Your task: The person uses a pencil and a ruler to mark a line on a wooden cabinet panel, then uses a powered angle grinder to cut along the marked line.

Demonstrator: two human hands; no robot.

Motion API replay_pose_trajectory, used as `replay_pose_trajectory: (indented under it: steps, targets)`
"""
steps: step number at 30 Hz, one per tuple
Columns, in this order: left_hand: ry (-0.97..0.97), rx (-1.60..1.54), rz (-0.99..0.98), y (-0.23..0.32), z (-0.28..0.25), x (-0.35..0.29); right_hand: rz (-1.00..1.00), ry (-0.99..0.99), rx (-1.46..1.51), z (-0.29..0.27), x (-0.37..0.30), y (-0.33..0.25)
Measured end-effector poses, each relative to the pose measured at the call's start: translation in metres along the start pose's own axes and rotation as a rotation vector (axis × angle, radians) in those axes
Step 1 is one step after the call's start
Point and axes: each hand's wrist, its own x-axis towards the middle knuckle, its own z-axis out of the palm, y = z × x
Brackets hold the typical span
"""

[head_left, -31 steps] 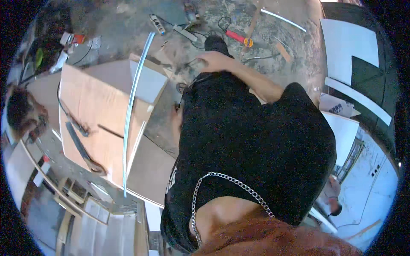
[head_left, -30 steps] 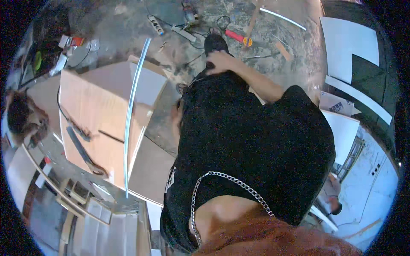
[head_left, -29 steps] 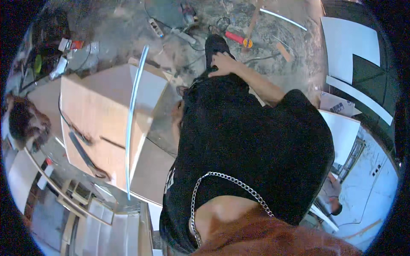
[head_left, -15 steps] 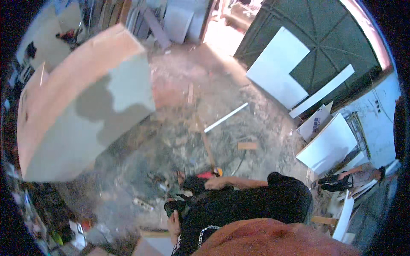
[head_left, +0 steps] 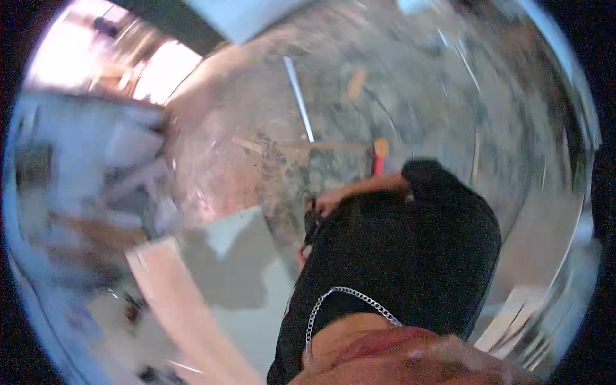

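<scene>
Grey, stained concrete floor (head_left: pixel 410 109) lies blurred beneath a glaring doorway (head_left: pixel 176 67) toward ten o'clock. A large pale-grey panel with a peach-coloured wooden border (head_left: pixel 212 282) sits between seven and eight o'clock; turning carelessly could knock it. At twelve is a slim straight white strip (head_left: pixel 298 99). Below centre, toward six, the left hand (head_left: pixel 303 255) is mostly hidden, its fingers unreadable. Near centre, the right hand (head_left: pixel 328 204) adjoins a dark object, perhaps a shoe (head_left: pixel 312 221); blur hides whether its fingers grip. A red-and-yellow tool (head_left: pixel 380 157), toward two, could trip an unwatched foot.
</scene>
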Motion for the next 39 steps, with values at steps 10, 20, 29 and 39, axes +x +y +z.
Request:
replay_pose_trajectory:
  steps: [10, 20, 29, 39]
  targets:
    - [-0.626, 0.537, -0.192, 0.236, -0.039, 0.155, 0.295, 0.561, 0.355, -0.02, 0.015, 0.028]
    - [-0.686, 0.976, -0.277, 0.271, 0.122, 0.261, 0.89, 1.684, 0.555, 0.062, -0.164, 0.15]
    - [-0.726, 1.457, -0.039, 0.234, 0.418, 0.506, 1.655, 2.091, 1.141, 0.114, -0.252, 0.464]
    - [-0.825, 1.352, 0.55, 0.112, 0.754, 0.609, 2.367, 1.533, 0.622, 0.111, -0.3, 0.671]
